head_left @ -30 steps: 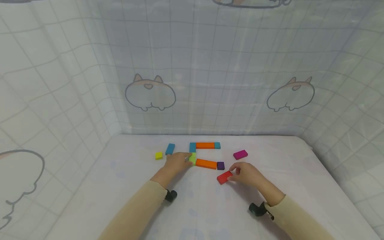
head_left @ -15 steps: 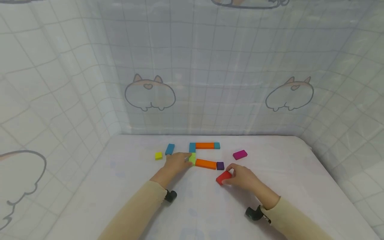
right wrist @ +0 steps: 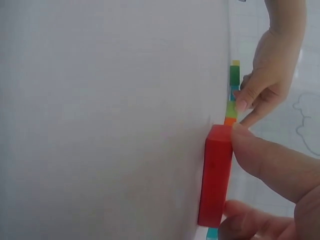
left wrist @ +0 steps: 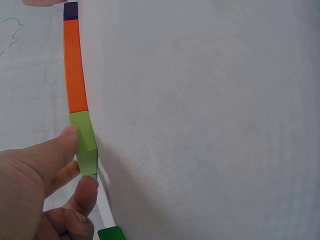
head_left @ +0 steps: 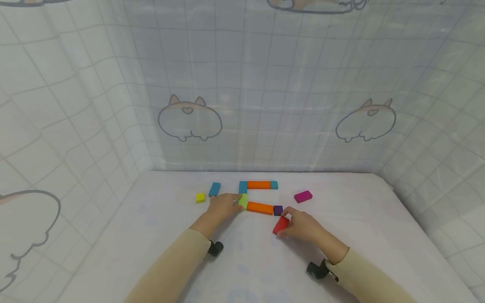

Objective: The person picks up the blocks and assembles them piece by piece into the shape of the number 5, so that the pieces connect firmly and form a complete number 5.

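Near the table's middle, my left hand pinches a lime green block; in the left wrist view the thumb presses its side. An orange block runs right from it to a small purple block. My right hand holds a red block by thumb and fingers, just in front of the purple block and slanted. In the right wrist view the red block shows its long side. Behind, a blue block meets another orange block and a small teal block.
To the left lie a loose blue block and a yellow block. A magenta block sits at the right, beyond my right hand. White cloth covers the table, and a grid-patterned curtain hangs at the back and sides.
My right hand has moved slightly left and turned the red block to a steeper slant, its fingers now farther round it. The left hand and the joined blocks stay put.
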Demonstrator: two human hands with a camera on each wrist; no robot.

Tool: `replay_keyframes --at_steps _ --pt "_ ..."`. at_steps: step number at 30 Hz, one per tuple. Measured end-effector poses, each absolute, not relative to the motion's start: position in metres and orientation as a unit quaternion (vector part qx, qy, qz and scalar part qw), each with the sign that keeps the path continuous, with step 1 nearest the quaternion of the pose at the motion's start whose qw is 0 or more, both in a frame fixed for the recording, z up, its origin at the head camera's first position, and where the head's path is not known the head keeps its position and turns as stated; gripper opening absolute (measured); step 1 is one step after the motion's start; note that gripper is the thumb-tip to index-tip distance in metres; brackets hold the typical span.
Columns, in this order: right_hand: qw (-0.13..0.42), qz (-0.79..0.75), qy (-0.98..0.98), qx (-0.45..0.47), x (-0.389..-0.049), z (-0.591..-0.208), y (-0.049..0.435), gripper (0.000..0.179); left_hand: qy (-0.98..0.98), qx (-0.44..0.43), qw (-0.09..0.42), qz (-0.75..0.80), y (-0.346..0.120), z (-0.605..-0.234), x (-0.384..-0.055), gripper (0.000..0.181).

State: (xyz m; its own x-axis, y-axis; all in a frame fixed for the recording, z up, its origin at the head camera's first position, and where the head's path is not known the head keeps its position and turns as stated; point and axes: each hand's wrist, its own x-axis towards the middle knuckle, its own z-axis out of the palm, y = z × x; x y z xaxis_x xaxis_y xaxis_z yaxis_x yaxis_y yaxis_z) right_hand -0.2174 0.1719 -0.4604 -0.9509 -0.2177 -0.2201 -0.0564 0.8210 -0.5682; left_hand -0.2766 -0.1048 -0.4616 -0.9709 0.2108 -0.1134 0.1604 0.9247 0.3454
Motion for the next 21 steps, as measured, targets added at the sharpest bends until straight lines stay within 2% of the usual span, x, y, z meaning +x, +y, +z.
replay_keyframes --at_steps 21 --pt "0.166 -0.301 0.925 -0.16 -0.227 -0.455 0.186 0.055 0.977 0.096 0.08 0.172 -0.106 -0.466 -0.279 0.052"
